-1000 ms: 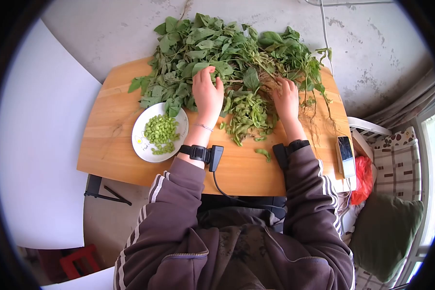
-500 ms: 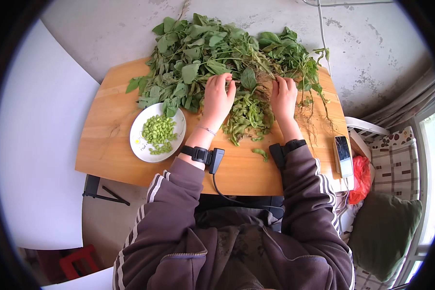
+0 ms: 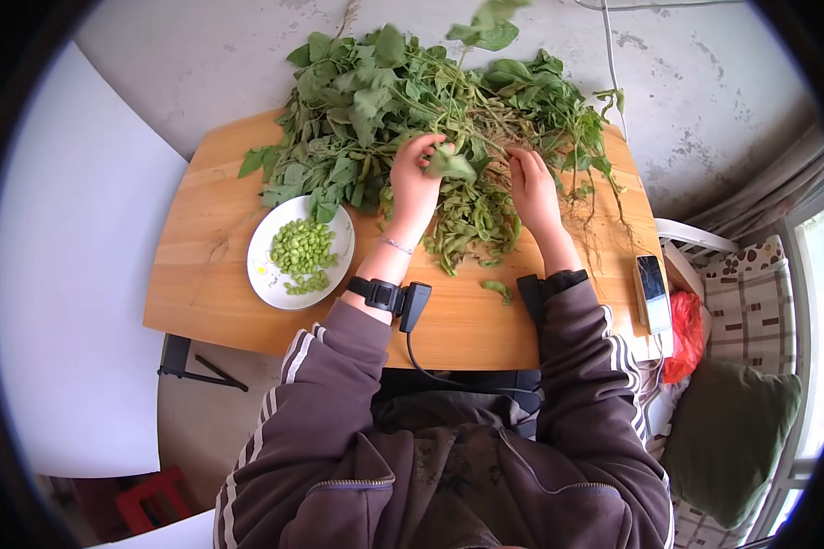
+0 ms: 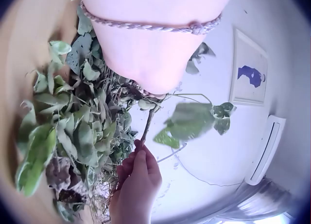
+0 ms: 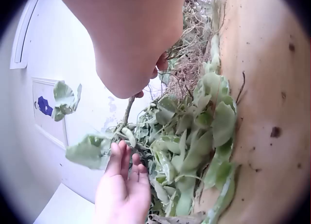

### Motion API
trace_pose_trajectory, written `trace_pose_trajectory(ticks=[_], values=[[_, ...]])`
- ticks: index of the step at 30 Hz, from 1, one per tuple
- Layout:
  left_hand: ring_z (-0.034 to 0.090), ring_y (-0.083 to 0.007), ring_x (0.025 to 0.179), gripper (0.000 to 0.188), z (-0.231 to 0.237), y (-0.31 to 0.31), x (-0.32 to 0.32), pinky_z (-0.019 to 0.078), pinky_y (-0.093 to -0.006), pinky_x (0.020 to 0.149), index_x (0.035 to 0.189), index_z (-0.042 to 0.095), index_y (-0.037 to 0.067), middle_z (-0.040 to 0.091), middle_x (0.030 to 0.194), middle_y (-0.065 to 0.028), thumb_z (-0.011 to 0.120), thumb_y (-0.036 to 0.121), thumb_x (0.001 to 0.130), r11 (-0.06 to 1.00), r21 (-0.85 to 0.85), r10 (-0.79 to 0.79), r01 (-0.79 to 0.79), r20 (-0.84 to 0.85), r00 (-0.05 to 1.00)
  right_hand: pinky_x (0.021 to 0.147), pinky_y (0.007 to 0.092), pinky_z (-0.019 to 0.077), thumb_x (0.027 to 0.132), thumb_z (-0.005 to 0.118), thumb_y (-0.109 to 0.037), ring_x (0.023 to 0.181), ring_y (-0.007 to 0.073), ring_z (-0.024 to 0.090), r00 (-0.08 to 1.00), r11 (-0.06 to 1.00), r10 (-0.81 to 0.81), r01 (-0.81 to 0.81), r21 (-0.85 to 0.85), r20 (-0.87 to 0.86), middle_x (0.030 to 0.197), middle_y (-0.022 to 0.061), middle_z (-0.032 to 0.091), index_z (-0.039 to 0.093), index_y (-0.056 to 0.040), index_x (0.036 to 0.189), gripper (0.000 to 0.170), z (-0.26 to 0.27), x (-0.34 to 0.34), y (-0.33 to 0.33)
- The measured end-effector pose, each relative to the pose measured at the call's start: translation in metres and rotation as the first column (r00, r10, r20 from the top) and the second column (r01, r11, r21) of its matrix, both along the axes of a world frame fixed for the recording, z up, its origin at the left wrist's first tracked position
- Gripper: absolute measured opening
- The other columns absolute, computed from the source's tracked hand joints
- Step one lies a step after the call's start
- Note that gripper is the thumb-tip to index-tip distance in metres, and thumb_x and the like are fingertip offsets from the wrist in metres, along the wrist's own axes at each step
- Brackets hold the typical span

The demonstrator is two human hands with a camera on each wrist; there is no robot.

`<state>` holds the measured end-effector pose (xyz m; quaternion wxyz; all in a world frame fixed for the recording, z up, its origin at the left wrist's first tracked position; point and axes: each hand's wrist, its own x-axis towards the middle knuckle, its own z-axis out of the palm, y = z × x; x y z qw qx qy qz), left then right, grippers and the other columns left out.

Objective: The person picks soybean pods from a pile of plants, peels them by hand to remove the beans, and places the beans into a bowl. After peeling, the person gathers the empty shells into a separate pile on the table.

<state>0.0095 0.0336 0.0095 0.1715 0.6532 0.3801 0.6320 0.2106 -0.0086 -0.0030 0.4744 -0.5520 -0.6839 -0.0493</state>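
Observation:
My right hand [image 3: 533, 188] pinches the woody stem [image 4: 148, 124] of a green soybean plant near its root end. The plant's leaves [image 3: 487, 35] stick up over the far side, blurred. My left hand [image 3: 415, 183] is further along the same stem, its palm turned up in the right wrist view and its fingers only loosely bent. Its fingertips are right at a plump green pod [image 5: 129, 136] on the stem. Below the hands lies a heap of green pods [image 3: 467, 224]. A white plate [image 3: 273, 295] to the left bears shelled green beans [image 3: 300, 249].
A large pile of leafy plants [image 3: 339, 119] covers the far side of the wooden table [image 3: 206, 265], with tangled roots toward the right. One loose pod [image 3: 497, 291] lies near the front. A phone [image 3: 652, 293] is by the right edge.
My left hand has moved right, toward the right hand. The plant in my right hand has been raised, and its leaves now stand above the pile.

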Motion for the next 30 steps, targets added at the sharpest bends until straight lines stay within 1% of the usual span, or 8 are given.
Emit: trace_pose_trajectory(ticks=[2,5,9,13,18,22,25,30], values=[[0.059,-0.0151,0.077,0.019,0.005,0.000,0.000,0.0479,-0.0320,0.070,0.087,0.061,0.002,0.063,0.086,-0.0083,0.078,0.009,0.084,0.933,0.192,0.317,-0.306,-0.032,0.948,0.074,0.0400,0.0508,0.102,0.052,-0.012,0.086,0.0364,0.063,1.000,1.000,-0.003,0.003,-0.009,0.019,0.102,0.0173,0.064,0.062,-0.0013,0.117,0.020,-0.003,0.000,0.002],[0.057,-0.0146,0.069,0.019,0.001,-0.002,-0.001,0.0470,-0.0321,0.066,0.084,0.062,0.001,0.061,0.075,-0.0073,0.077,0.011,0.086,0.996,0.024,-0.090,0.088,0.140,0.986,0.077,0.0411,0.0520,0.101,0.052,-0.011,0.091,0.0383,0.064,1.000,1.000,0.013,-0.012,-0.010,0.006,0.104,0.0188,0.066,0.062,-0.0011,0.116,0.020,-0.005,-0.001,0.002],[0.068,-0.0145,0.084,0.033,-0.010,0.001,0.006,0.0541,-0.0285,0.075,0.110,0.069,-0.004,0.073,0.096,-0.0108,0.064,0.027,0.098,0.885,-0.331,-0.257,0.328,0.240,0.936,0.078,0.0415,0.0525,0.100,0.053,-0.010,0.092,0.0391,0.065,0.999,0.999,0.038,-0.038,-0.008,0.001,0.103,0.0192,0.067,0.062,-0.0006,0.115,0.020,0.000,-0.005,-0.002],[0.069,-0.0166,0.086,0.036,-0.026,0.015,0.010,0.0547,-0.0287,0.079,0.116,0.068,-0.003,0.073,0.101,-0.0127,0.058,0.029,0.102,0.956,-0.180,-0.182,0.232,0.258,0.949,0.078,0.0413,0.0524,0.100,0.054,-0.010,0.091,0.0391,0.064,0.999,0.999,0.035,-0.035,0.002,-0.004,0.102,0.0188,0.067,0.062,0.0000,0.114,0.019,0.002,-0.008,-0.004],[0.065,-0.0150,0.089,0.017,-0.034,0.024,0.006,0.0512,-0.0280,0.080,0.106,0.071,0.002,0.069,0.100,-0.0071,0.063,0.015,0.098,0.991,0.132,0.010,0.002,-0.091,0.996,0.077,0.0393,0.0525,0.099,0.055,-0.010,0.088,0.0357,0.066,0.997,0.998,0.030,-0.035,-0.061,-0.074,0.100,0.0184,0.067,0.064,0.0006,0.114,0.021,0.004,-0.007,-0.007],[0.066,-0.0162,0.087,0.019,-0.019,0.021,0.000,0.0541,-0.0299,0.078,0.104,0.066,-0.002,0.068,0.105,-0.0067,0.063,0.016,0.099,0.868,-0.284,-0.337,0.408,0.267,0.903,0.077,0.0369,0.0524,0.098,0.056,-0.011,0.086,0.0325,0.067,0.994,0.999,0.025,-0.030,-0.040,-0.111,0.100,0.0181,0.068,0.065,0.0015,0.114,0.022,0.002,-0.004,-0.006],[0.068,-0.0193,0.088,0.024,-0.013,0.012,0.005,0.0573,-0.0299,0.080,0.110,0.062,-0.005,0.068,0.103,-0.0090,0.063,0.016,0.099,0.677,-0.240,-0.377,0.696,0.699,0.608,0.077,0.0363,0.0524,0.098,0.057,-0.012,0.085,0.0315,0.067,0.991,0.999,0.028,-0.034,-0.043,-0.128,0.098,0.0178,0.069,0.066,0.0021,0.113,0.022,0.002,-0.006,-0.006],[0.067,-0.0180,0.093,0.032,-0.013,0.008,0.001,0.0558,-0.0299,0.086,0.114,0.059,-0.002,0.067,0.106,-0.0099,0.074,0.016,0.092,0.590,-0.292,-0.398,0.753,0.706,0.586,0.070,0.0372,0.0523,0.096,0.059,-0.014,0.078,0.0323,0.067,0.978,0.994,0.028,-0.050,-0.099,-0.206,0.096,0.0178,0.070,0.068,-0.0002,0.108,0.021,0.000,-0.004,-0.005]])
